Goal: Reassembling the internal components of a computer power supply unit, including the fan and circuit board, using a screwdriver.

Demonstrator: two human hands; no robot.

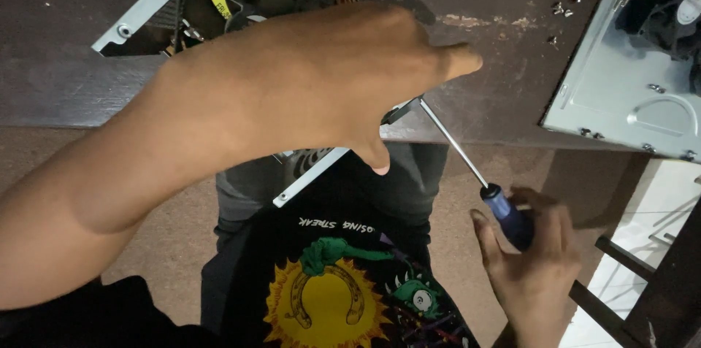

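My left hand (343, 78) reaches across a metal power supply case (153, 5) at the table's near edge, gripping its lower corner, which juts over the edge. My right hand (533, 260) holds a blue-handled screwdriver (504, 209) below the table edge. Its long shaft (453, 145) slants up-left, the tip meeting the case corner close to my left thumb. The opened case shows wires and a yellow tag inside.
A dark wooden table (58, 63) bears a grey computer chassis panel (621, 85) with a fan at the right. Several loose screws (558, 8) lie near it. Below are my lap and a dark shirt with a yellow print; a dark frame stands at lower right.
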